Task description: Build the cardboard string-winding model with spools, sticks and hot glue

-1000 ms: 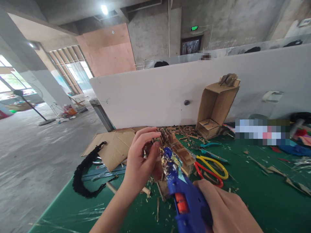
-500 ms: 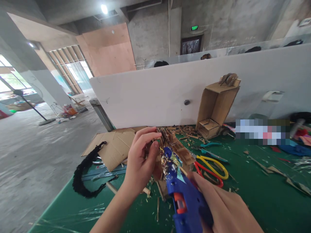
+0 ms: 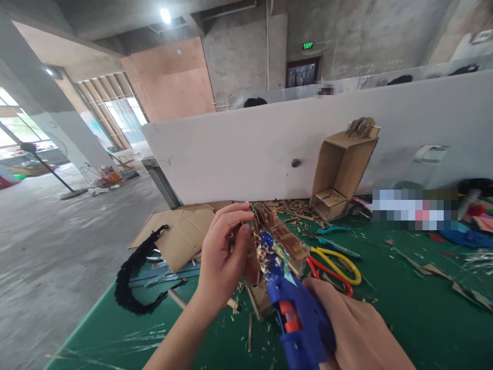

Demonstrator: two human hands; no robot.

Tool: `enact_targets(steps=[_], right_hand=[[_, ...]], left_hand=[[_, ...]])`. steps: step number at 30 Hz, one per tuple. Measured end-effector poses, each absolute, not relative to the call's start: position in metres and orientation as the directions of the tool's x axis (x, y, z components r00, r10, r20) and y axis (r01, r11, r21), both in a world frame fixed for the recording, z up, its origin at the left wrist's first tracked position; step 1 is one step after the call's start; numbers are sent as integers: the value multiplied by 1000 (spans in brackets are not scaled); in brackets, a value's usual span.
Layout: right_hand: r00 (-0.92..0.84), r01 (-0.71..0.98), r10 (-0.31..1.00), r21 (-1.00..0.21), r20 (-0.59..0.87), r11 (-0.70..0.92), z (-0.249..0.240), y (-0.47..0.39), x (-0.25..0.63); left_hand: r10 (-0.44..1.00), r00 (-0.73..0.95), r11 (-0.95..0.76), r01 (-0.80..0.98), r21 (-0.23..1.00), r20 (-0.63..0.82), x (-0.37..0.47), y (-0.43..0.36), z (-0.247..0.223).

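Note:
My left hand [image 3: 223, 257] grips a small cardboard model [image 3: 283, 237] built of layered brown pieces, held just above the green table [image 3: 416, 318]. My right hand [image 3: 356, 331] is wrapped around a blue hot glue gun [image 3: 295, 308] with an orange trigger. The gun's nozzle, crusted with glue and scraps, points up and left and sits against the model beside my left thumb. The spot where nozzle meets cardboard is partly hidden by my left fingers.
Scissors with red and yellow handles [image 3: 339, 267] lie right of the model, teal-handled pliers [image 3: 331, 231] behind them. An open cardboard box [image 3: 342, 169] leans on the white partition [image 3: 250, 149]. Flat cardboard [image 3: 181, 231] and a black braided cord [image 3: 133, 277] lie at left. Cardboard scraps litter the table.
The glue gun and my right hand shifted slightly, the nozzle staying at the model. My left hand keeps the same grip.

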State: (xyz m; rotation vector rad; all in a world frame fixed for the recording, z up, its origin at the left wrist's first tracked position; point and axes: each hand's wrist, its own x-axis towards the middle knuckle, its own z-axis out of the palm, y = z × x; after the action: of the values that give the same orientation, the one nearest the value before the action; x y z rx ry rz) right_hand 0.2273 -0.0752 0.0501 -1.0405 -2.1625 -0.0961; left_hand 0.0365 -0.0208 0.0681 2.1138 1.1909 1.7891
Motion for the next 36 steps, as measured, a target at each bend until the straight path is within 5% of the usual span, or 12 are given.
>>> enact_targets(steps=[8,36], right_hand=[[-426,705,634,-203,645,680,48,-75,228],[-403,705,608,-192,684,683,50,-74,228]], left_hand=[[638,-48,-699,382,605,768,39,-20,66],[708,-5,-627,455,632,706,33,-19,66]])
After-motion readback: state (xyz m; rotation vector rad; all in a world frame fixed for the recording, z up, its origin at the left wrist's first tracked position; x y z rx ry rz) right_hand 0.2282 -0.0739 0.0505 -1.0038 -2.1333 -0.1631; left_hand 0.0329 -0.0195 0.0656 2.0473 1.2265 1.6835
